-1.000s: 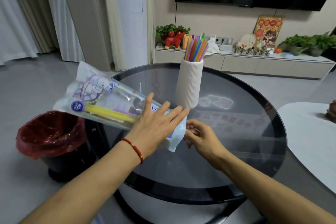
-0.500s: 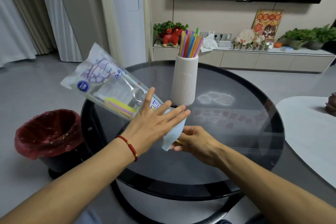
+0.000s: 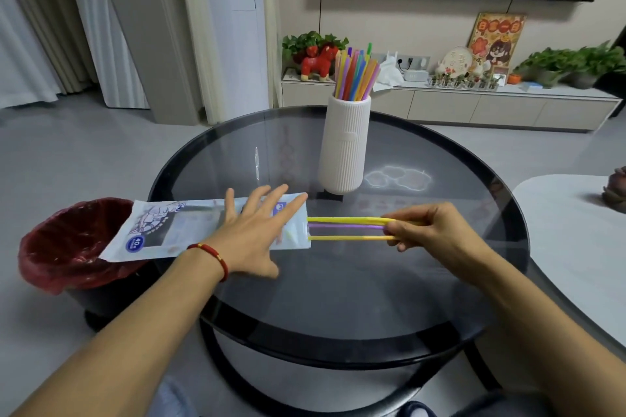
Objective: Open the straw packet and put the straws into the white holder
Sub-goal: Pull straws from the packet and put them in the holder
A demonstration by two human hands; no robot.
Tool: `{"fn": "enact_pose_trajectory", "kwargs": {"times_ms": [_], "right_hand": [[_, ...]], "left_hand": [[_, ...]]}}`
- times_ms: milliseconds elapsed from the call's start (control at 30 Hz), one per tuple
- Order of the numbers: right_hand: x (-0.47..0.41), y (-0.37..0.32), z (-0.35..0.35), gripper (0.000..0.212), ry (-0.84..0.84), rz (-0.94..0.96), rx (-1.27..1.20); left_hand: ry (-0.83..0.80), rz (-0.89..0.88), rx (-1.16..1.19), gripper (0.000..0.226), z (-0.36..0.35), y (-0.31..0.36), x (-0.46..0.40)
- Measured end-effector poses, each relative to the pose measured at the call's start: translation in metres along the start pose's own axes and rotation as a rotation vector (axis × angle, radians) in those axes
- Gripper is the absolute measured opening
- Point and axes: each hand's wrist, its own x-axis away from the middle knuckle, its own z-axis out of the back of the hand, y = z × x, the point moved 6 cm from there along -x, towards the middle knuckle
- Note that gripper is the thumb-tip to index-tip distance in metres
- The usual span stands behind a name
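Note:
The clear straw packet lies nearly level over the left edge of the round glass table, its open mouth facing right. My left hand holds it, fingers spread on top and thumb below. My right hand pinches three straws, two yellow and one purple, drawn mostly out of the packet mouth. The white ribbed holder stands upright behind them with several coloured straws sticking out of its top.
A black bin with a red liner sits on the floor at the left, partly under the packet's far end. A white table curves in at the right. A low cabinet with plants and ornaments runs along the back wall.
The packet dropped from a raised tilt to nearly level. My right hand moved right from the packet mouth, pulling three straws out of it.

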Motion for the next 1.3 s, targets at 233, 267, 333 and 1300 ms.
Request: {"fn": "enact_pose_trajectory", "kwargs": {"times_ms": [233, 267, 333, 1300], "right_hand": [[0.014, -0.031, 0.006, 0.028, -0.021, 0.12, -0.08], [0.013, -0.032, 0.006, 0.027, -0.018, 0.112, -0.177], [0.011, -0.031, 0.003, 0.028, -0.001, 0.068, -0.432], [-0.006, -0.091, -0.022, 0.027, 0.261, 0.312, 0.73]], "left_hand": [[0.208, -0.092, 0.2, 0.042, 0.007, 0.045, -0.01], [0.206, -0.098, 0.164, 0.035, 0.005, 0.049, -0.011], [0.227, -0.104, 0.138, 0.031, 0.003, 0.052, -0.014], [0.183, -0.076, 0.236, 0.047, -0.017, 0.04, -0.018]]}}
